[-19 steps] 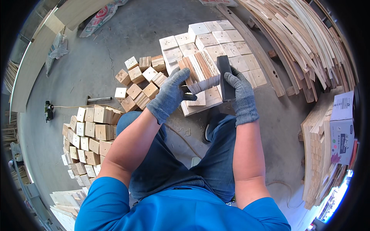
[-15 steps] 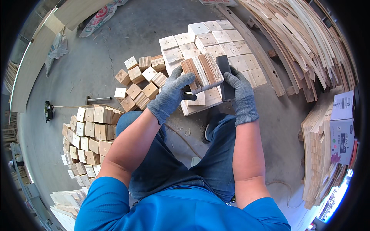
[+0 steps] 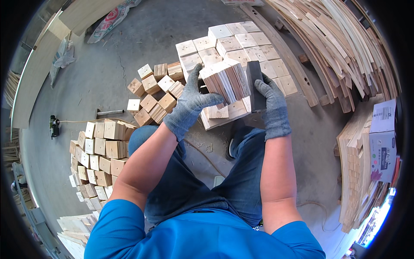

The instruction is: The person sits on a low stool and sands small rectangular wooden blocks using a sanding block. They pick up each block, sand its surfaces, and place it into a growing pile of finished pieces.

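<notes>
Both my hands wear grey knit gloves. My left hand (image 3: 189,101) holds a layered wooden block (image 3: 226,82) at its left side. The thumb lies across the block's near lower corner, one finger points up beside it, and the other fingers are partly hidden. In my right hand (image 3: 272,97) is a flat black rectangular block (image 3: 255,84), gripped from its right side, upright and close to the wooden block's right face. I cannot tell whether the two touch. Beneath them, pale wooden blocks (image 3: 228,44) stand packed in rows, and one smaller piece (image 3: 217,112) lies on a board near my knees.
Loose wooden blocks (image 3: 149,102) lie left of the rows. A larger block pile (image 3: 105,144) stands by my left leg. A cordless-looking green tool (image 3: 54,126) and a metal bar (image 3: 110,112) are on the floor. Long strips (image 3: 332,47) and a carton (image 3: 383,142) flank the right.
The wooden block has turned in my left hand, showing more of its top face. My left fingers have spread wider, and the black block has shifted slightly right, away from it.
</notes>
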A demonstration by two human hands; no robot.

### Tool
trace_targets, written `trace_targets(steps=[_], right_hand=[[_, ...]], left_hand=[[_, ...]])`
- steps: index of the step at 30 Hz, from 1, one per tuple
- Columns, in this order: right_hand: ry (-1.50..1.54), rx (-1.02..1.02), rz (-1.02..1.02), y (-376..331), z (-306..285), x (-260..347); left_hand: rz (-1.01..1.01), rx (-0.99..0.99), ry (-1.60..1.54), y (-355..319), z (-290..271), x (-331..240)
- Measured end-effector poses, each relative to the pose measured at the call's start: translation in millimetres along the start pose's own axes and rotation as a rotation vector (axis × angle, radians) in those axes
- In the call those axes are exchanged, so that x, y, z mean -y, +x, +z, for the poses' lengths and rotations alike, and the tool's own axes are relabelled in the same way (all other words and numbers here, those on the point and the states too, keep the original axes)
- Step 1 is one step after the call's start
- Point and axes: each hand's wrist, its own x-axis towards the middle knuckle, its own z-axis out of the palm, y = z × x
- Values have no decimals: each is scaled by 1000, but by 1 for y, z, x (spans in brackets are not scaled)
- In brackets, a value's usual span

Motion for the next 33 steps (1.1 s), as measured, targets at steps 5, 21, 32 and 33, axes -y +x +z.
trace_targets(steps=[5, 21, 32, 33], right_hand=[[-24, 22, -4, 0, -1, -2], [-45, 34, 3, 1, -1, -2], [-44, 43, -3, 0, -2, -2], [-56, 44, -1, 0, -2, -2]], left_hand=[[-17, 33, -17, 0, 3, -2], [-51, 29, -35, -7, 7, -11], [-159, 56, -63, -7, 6, -17], [-160, 51, -51, -7, 5, -16]])
